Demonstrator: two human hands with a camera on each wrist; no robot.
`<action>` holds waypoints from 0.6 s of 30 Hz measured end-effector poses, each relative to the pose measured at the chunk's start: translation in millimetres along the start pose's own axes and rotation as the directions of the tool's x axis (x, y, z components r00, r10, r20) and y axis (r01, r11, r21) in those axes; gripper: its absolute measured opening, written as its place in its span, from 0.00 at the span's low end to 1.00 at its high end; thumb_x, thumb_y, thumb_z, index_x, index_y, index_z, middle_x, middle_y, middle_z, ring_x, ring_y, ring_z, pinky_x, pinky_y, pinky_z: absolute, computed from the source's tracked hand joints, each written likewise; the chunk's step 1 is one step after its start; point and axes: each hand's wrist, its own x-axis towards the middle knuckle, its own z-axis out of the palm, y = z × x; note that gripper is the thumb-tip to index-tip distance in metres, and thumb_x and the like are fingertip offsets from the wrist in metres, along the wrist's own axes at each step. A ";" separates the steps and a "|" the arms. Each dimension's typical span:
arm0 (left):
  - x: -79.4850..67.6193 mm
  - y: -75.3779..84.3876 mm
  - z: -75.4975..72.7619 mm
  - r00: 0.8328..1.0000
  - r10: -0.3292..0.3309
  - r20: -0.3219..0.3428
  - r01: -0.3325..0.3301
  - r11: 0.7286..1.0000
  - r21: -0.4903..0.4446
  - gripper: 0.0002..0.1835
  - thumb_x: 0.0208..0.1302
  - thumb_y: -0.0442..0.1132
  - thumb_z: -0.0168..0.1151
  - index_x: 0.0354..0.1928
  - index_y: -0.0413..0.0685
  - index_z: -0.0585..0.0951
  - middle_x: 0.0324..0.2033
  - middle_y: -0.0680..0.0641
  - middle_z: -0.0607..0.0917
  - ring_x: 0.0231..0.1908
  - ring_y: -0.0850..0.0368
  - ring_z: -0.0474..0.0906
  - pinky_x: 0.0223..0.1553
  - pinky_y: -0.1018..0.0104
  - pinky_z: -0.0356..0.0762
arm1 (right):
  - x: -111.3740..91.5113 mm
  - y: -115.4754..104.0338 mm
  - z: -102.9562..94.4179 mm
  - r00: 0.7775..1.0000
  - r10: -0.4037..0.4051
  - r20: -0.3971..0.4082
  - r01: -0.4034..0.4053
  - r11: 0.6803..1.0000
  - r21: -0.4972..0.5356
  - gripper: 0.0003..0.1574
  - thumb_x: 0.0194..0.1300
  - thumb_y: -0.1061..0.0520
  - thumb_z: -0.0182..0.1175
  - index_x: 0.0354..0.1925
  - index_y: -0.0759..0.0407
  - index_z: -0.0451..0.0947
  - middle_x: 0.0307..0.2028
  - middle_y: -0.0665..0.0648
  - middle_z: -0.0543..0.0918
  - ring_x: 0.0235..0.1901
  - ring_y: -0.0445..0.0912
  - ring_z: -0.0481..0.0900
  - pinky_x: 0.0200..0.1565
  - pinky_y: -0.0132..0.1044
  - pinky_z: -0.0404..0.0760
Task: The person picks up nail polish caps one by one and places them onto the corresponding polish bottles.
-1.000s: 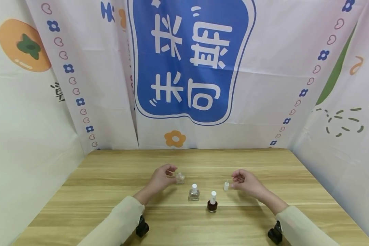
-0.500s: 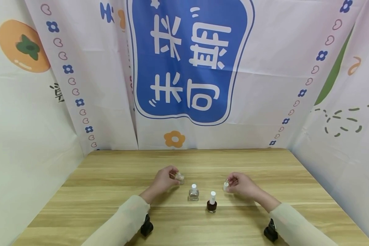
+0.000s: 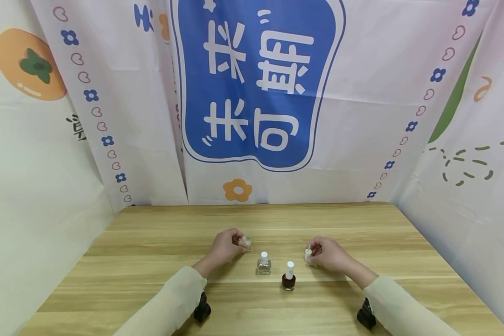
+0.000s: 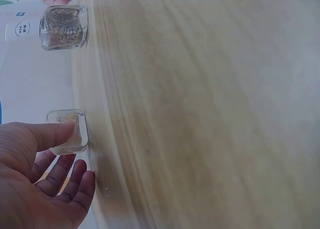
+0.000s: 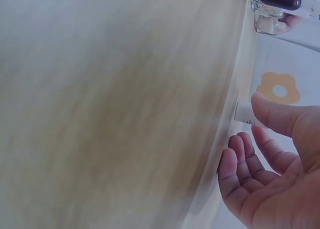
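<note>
My left hand (image 3: 226, 246) pinches a small clear glass nail polish bottle (image 3: 247, 244), uncapped, between thumb and fingers at the table's left middle. In the left wrist view the thumb lies across this bottle (image 4: 79, 141), which stands upright on the wood. Over on the right, my right hand (image 3: 326, 254) pinches a white nail polish cap (image 3: 308, 254), its brush end pointing up. The right wrist view shows the cap (image 5: 243, 113) at the thumb tip, standing on the table. Between the hands stand a capped glittery clear bottle (image 3: 264, 266) and a capped dark red one (image 3: 289, 281).
The wooden table (image 3: 151, 266) reaches back to a printed white cloth (image 3: 353, 154) hanging behind and on both sides. The two capped bottles stand nearer to me than the held items. Black wrist cameras (image 3: 202, 309) hang beneath both sleeves.
Both hands have closed in: the left thumb and fingers have taken hold of the uncapped bottle, and the right hand has moved left and taken hold of the white cap. The capped bottles stay put.
</note>
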 end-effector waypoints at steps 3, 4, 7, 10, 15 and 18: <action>1.0 -1.1 0.0 1.000 -0.001 -0.004 0.001 1.000 0.008 0.13 0.52 0.25 0.71 0.39 0.39 0.80 0.32 0.49 0.80 0.35 0.55 0.76 0.39 0.61 0.78 | 1.1 0.2 1.6 1.000 0.003 -0.007 -0.003 1.000 -0.012 0.14 0.51 0.69 0.70 0.37 0.65 0.77 0.31 0.54 0.78 0.31 0.45 0.75 0.36 0.36 0.79; 1.1 -1.0 0.0 1.000 -0.002 -0.006 0.002 1.000 0.008 0.13 0.52 0.25 0.71 0.39 0.39 0.80 0.32 0.49 0.80 0.35 0.55 0.76 0.39 0.61 0.78 | 0.8 -0.4 1.9 1.000 0.007 -0.010 -0.007 1.000 -0.016 0.14 0.51 0.69 0.70 0.37 0.65 0.78 0.30 0.54 0.78 0.31 0.45 0.75 0.36 0.36 0.78; 0.6 0.3 0.2 1.000 -0.005 -0.010 0.005 1.000 0.013 0.12 0.51 0.25 0.71 0.38 0.40 0.80 0.31 0.49 0.80 0.34 0.55 0.75 0.38 0.61 0.78 | 0.5 -1.9 2.9 1.000 0.008 -0.014 -0.009 1.000 -0.029 0.14 0.51 0.69 0.70 0.37 0.64 0.78 0.30 0.53 0.77 0.31 0.45 0.75 0.35 0.37 0.77; 0.1 1.6 0.5 1.000 -0.008 -0.018 0.009 1.000 0.016 0.12 0.50 0.26 0.72 0.37 0.40 0.80 0.31 0.49 0.79 0.34 0.56 0.74 0.37 0.62 0.77 | 0.0 -3.0 3.3 1.000 0.003 -0.013 -0.003 0.999 -0.044 0.13 0.52 0.69 0.70 0.36 0.63 0.78 0.30 0.53 0.77 0.31 0.45 0.75 0.35 0.37 0.77; -0.2 1.2 0.3 1.000 -0.005 -0.023 0.006 1.000 0.020 0.12 0.50 0.26 0.71 0.36 0.40 0.80 0.30 0.49 0.79 0.33 0.55 0.74 0.36 0.62 0.76 | 1.0 -2.6 4.1 1.000 -0.011 -0.016 0.010 0.998 -0.060 0.11 0.53 0.69 0.69 0.34 0.62 0.78 0.29 0.52 0.77 0.30 0.44 0.73 0.34 0.37 0.75; -1.9 2.3 -0.3 1.000 0.007 -0.024 -0.007 1.000 0.010 0.11 0.51 0.25 0.71 0.36 0.41 0.80 0.30 0.49 0.79 0.33 0.55 0.74 0.36 0.63 0.76 | 1.0 -3.0 4.1 1.000 -0.015 -0.018 0.013 0.998 -0.064 0.10 0.53 0.69 0.69 0.33 0.61 0.77 0.28 0.51 0.76 0.30 0.44 0.73 0.35 0.37 0.74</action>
